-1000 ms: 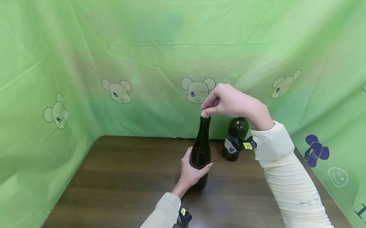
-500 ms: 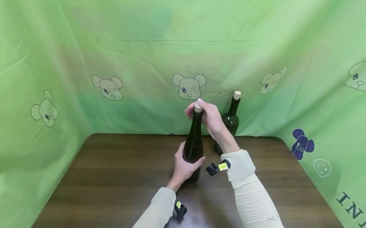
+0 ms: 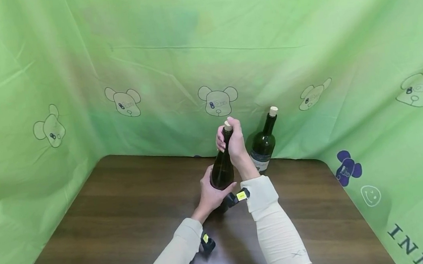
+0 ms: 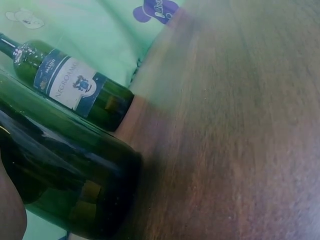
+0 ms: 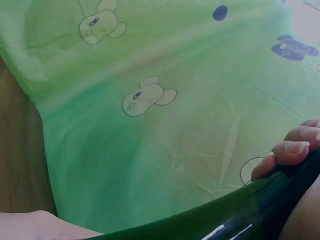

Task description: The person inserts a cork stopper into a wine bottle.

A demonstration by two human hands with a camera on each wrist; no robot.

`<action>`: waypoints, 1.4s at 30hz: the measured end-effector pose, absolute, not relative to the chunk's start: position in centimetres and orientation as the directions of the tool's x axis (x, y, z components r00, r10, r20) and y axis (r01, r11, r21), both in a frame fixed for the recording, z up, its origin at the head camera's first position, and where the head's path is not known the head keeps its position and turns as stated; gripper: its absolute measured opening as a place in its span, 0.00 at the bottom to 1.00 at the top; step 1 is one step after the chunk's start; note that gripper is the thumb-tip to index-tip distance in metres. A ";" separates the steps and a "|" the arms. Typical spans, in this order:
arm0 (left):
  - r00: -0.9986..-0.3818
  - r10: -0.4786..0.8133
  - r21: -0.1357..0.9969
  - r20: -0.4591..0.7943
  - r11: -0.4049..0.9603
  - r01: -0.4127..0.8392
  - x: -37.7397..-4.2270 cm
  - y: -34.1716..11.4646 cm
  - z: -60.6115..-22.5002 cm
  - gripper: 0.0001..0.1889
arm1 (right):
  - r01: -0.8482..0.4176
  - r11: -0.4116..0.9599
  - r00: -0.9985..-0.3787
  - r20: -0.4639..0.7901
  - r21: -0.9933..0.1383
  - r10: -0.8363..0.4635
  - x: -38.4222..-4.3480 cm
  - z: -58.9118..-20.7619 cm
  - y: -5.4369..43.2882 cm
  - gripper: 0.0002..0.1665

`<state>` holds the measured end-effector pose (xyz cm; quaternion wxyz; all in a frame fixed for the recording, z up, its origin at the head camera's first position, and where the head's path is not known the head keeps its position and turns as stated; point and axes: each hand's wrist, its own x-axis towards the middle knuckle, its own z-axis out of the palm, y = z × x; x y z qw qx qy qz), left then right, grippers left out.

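In the head view a dark green wine bottle (image 3: 222, 171) stands on the table, tilted slightly to the right, a pale cork (image 3: 228, 126) in its mouth. My left hand (image 3: 211, 193) grips its lower body, thumb across the front. Around the neck curl the fingers of my right hand (image 3: 236, 143), the thumb up beside the cork. In the right wrist view the curled fingers (image 5: 292, 150) lie over the green glass neck. The left wrist view shows the bottle's base (image 4: 100, 185) close to the tabletop.
A second corked green bottle (image 3: 264, 145) with a white and blue label (image 4: 72, 82) stands behind, to the right. The brown wooden table (image 3: 127, 215) meets a green printed cloth (image 3: 149, 69) at its back and sides.
My right hand has come down from pinching at the cork to gripping the bottle's neck, moving left of the second bottle. My left hand keeps its hold; the head view has shifted slightly.
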<state>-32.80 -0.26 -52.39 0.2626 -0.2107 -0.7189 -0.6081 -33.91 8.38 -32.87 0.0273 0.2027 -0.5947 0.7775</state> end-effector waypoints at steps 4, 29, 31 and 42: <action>-0.770 -0.019 0.759 0.638 0.183 0.624 -32.8 -0.1 -52.4 0.34 | -0.272 -0.298 -0.923 0.335 -0.915 -0.187 -33.9 -32.6 8.2 0.33; -0.753 -0.082 0.755 0.653 0.158 0.637 -30.2 0.3 -49.1 0.34 | -0.407 -0.263 -0.875 0.456 -0.875 -0.163 -34.3 -33.0 8.6 0.29; -0.754 -0.082 0.755 0.652 0.164 0.635 -30.1 0.3 -49.0 0.34 | -0.399 -0.262 -0.878 0.448 -0.879 -0.168 -34.3 -33.2 8.6 0.30; -0.768 -0.096 0.773 0.633 0.138 0.619 -30.2 0.5 -49.3 0.35 | -0.340 -0.295 -0.894 0.404 -0.893 -0.192 -34.5 -33.1 8.6 0.35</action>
